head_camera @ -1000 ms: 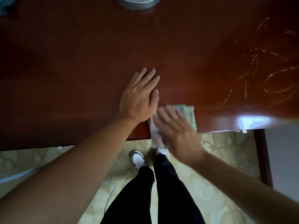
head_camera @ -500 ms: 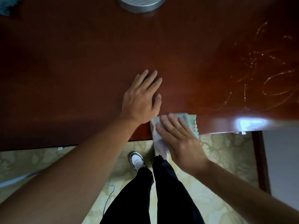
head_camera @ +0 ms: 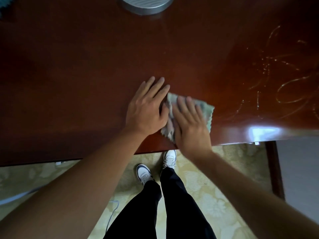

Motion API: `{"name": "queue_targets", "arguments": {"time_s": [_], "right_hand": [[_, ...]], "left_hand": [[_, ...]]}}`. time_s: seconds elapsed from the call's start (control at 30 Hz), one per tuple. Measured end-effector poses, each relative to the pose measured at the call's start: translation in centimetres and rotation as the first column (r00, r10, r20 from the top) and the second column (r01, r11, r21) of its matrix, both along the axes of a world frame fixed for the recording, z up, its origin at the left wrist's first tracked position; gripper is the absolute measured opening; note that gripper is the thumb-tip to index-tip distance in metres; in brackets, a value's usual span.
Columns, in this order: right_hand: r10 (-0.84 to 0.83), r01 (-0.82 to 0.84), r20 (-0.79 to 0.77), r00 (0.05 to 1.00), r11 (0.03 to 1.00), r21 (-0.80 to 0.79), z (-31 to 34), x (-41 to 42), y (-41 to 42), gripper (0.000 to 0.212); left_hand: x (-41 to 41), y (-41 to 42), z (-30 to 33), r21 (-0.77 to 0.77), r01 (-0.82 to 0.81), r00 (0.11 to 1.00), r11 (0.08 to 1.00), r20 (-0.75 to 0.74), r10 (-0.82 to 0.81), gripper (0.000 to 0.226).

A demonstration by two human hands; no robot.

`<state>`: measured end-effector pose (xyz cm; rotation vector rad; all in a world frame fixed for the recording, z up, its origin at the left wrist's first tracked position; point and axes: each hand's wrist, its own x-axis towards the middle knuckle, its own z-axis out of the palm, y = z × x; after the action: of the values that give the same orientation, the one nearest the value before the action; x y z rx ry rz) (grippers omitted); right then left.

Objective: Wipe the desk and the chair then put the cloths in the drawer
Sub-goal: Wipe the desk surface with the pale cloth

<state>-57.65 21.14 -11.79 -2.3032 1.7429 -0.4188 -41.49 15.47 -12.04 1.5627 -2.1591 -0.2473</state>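
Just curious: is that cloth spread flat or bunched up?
Mostly spread: the cloth lies flat under the right hand, rumpled beside the left hand.

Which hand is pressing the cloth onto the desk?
The right hand: its flat fingers lie on the cloth. The left hand rests beside it on the bare desk.

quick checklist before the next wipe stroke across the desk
1. Right hand flat on the cloth: ok.
2. Left hand flat on the desk, at the cloth's left edge: ok.
3. Cloth fully on the desk, not over the edge: ok.
4. Pale streaks to the right not yet wiped: not ok.
5. Grey round object at the far edge, apart from the cloth: ok.
6. Chair and drawer in view: cannot tell.
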Motion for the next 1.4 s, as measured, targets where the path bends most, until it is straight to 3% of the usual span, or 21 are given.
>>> {"name": "queue_targets", "arguments": {"time_s": [0.17, 0.33, 0.43, 0.63, 0.83, 1.0, 1.1, 1.27, 1.4], "right_hand": [[0.092, -0.092, -0.057, 0.994, 0.996, 0.005, 0.0, -2.7, -0.2, 0.049], [-0.246, 0.246, -0.028, 0.969, 0.969, 0.009, 0.3, -9.9, -8.9, 0.048], [-0.326, 0.326, -0.034, 0.945, 0.945, -0.007, 0.3, -10.2, -10.1, 0.046], [0.023, -0.023, -0.010, 1.000, 0.999, 0.046, 1.0, -8.1, -1.1, 0.055], [-0.211, 0.206, 0.058, 0.976, 0.975, 0.083, 3.8, -18.3, -10.5, 0.069], [-0.135, 0.139, -0.038, 0.990, 0.983, 0.118, 1.4, -22.8, -15.9, 0.056], [-0.100, 0.101, -0.021, 0.995, 0.993, 0.060, 0.1, -21.3, -11.8, 0.059], [0.179, -0.176, -0.105, 0.978, 0.984, 0.040, 0.2, -21.7, -5.1, 0.058], [0.021, -0.017, -0.149, 0.989, 0.999, 0.030, 0.8, -25.2, -13.7, 0.058]], "left_hand": [[0.0, 0.0, 0.1, 0.017, 0.004, 1.000, 1.000, 0.027, -0.005, 0.052], [-0.2, 0.0, 0.3, 0.059, 0.017, 0.998, 0.998, 0.060, -0.020, 0.053], [-0.6, 0.2, 0.3, 0.062, -0.015, 0.994, 0.998, 0.108, 0.008, 0.052], [-6.7, -0.5, 0.8, -0.054, -0.016, 0.995, 0.998, 0.093, 0.021, 0.045], [-13.7, -3.1, 1.3, 0.029, -0.013, 0.991, 0.999, 0.131, 0.009, 0.046], [-16.0, -3.8, 0.3, 0.097, -0.051, 0.982, 0.994, 0.184, 0.032, 0.049], [-16.2, -3.8, 0.1, 0.085, -0.057, 0.982, 0.995, 0.182, 0.041, 0.049], [-16.3, -3.7, 0.1, 0.054, -0.071, 0.982, 0.996, 0.180, 0.061, 0.048], [-16.3, -3.7, 0.2, 0.068, -0.076, 0.981, 0.995, 0.185, 0.062, 0.048]]}}
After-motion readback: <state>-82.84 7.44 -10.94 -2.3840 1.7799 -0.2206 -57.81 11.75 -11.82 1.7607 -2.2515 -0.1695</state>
